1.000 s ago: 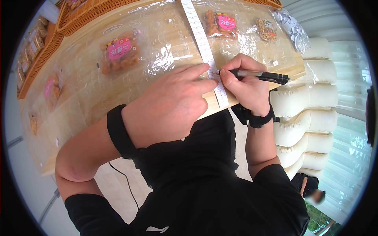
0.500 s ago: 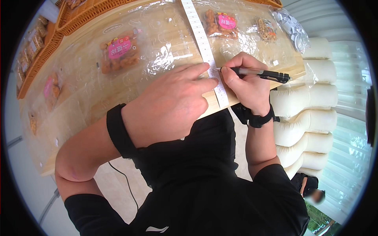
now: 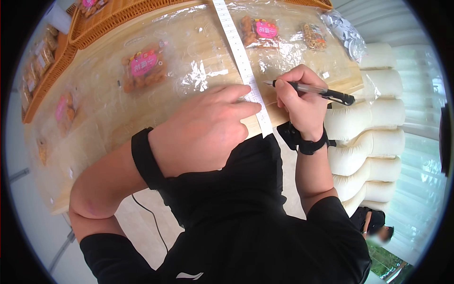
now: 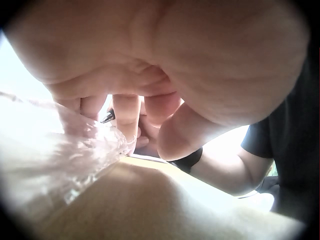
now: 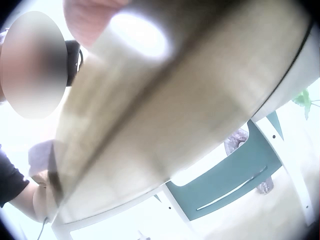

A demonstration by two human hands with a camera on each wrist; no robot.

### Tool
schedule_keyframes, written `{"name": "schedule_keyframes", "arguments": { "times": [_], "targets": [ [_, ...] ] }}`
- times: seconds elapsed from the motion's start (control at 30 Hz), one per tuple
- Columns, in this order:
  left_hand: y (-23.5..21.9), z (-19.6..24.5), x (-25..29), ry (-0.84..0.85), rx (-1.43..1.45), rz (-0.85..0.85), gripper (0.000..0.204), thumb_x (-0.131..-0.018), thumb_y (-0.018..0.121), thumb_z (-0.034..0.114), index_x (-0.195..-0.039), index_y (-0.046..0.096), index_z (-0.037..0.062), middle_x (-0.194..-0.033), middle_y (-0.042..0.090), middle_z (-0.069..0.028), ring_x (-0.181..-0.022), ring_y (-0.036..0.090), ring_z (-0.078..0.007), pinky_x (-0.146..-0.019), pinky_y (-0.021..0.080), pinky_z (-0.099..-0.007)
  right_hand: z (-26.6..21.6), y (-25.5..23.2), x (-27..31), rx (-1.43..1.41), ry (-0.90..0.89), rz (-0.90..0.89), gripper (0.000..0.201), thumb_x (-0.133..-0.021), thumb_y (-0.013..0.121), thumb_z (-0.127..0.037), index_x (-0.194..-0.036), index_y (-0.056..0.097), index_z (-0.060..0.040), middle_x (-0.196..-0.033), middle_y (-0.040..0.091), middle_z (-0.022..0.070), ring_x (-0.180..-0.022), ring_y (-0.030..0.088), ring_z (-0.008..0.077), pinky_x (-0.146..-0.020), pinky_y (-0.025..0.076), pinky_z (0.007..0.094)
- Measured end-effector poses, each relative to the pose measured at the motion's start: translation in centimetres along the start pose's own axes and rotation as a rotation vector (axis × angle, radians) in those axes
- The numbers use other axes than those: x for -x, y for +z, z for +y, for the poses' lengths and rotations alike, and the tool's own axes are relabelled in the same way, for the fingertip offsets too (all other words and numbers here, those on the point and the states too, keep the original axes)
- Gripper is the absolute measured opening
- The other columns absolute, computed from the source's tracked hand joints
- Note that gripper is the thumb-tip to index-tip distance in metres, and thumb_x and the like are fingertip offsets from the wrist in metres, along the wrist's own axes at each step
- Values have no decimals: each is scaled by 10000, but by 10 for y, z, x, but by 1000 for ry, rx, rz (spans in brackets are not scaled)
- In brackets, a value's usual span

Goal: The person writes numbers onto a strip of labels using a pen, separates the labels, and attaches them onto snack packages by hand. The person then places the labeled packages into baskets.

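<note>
A long white strip with small printed marks (image 3: 236,47) runs across the table toward the near edge. My left hand (image 3: 203,123) lies beside it, with two outstretched fingers resting on the strip. In the left wrist view, the thumb (image 4: 182,135) bends inward beneath the palm. My right hand (image 3: 305,106) pinches a black and clear pen (image 3: 338,96) between thumb and fingers. The pen's tip points left, just right of the strip. In the right wrist view, the blurred underside of the table fills the middle and the pen is hidden.
Clear plastic sheeting (image 3: 203,75) covers much of the wooden table (image 3: 253,130). Snack packets with pink labels (image 3: 144,64) lie under or in it. Wicker baskets (image 3: 71,45) stand at the far left, a silver bag (image 3: 347,35) far right. A cream padded seat (image 3: 364,120) is right of the table.
The pen tip has come off the strip and shifted right, with my right hand moving slightly right. The left fingers still rest on the strip. The head view has shifted a little.
</note>
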State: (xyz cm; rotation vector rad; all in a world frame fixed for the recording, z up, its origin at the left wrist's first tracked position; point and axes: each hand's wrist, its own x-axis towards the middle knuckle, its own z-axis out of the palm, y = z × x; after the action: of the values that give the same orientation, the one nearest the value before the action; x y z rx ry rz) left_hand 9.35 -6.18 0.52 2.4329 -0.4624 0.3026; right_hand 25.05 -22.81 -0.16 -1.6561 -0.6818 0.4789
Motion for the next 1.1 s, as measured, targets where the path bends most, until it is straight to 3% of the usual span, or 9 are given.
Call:
{"name": "schedule_keyframes", "arguments": {
  "times": [0.2, 0.27, 0.47, 1.1],
  "targets": [
    [-1, 2, 0, 1, -8, 0, 113, -642, 626, 17, -663, 718, -46, -1215, 662, -144, -1238, 537, -330, -1025, 475, -401, -6, 2, 3, -33, -152, -11, 80, -829, 722, -30, -848, 649, -5, -759, 640, -6, -682, 554, 41, -616, 448, 214],
    [-1, 3, 0, -5, -12, 11, 115, -644, 626, 18, -666, 718, -48, -1222, 656, -155, -1243, 535, -330, -1028, 473, -402, 4, 3, 1, 31, -51, -68, 76, -823, 720, -36, -839, 651, -9, -757, 640, -7, -687, 557, 41, -621, 450, 214],
    [1, 1, 0, -15, -11, 21, 116, -639, 627, 17, -663, 713, -57, -1232, 647, -171, -1263, 525, -333, -1040, 461, -410, 0, 5, -7, 121, -16, -126, 70, -814, 717, -45, -818, 660, -4, -746, 658, 4, -695, 580, 45, -630, 471, 218],
    [-4, 2, -1, -36, -26, 23, 99, -615, 625, 18, -617, 698, -49, -1205, 674, -133, -1267, 520, -360, -1038, 458, -435, -5, 8, -10, 206, -11, -109, 68, -816, 706, -41, -832, 671, 15, -736, 680, 29, -685, 605, 45, -619, 492, 214]
  ]
}}
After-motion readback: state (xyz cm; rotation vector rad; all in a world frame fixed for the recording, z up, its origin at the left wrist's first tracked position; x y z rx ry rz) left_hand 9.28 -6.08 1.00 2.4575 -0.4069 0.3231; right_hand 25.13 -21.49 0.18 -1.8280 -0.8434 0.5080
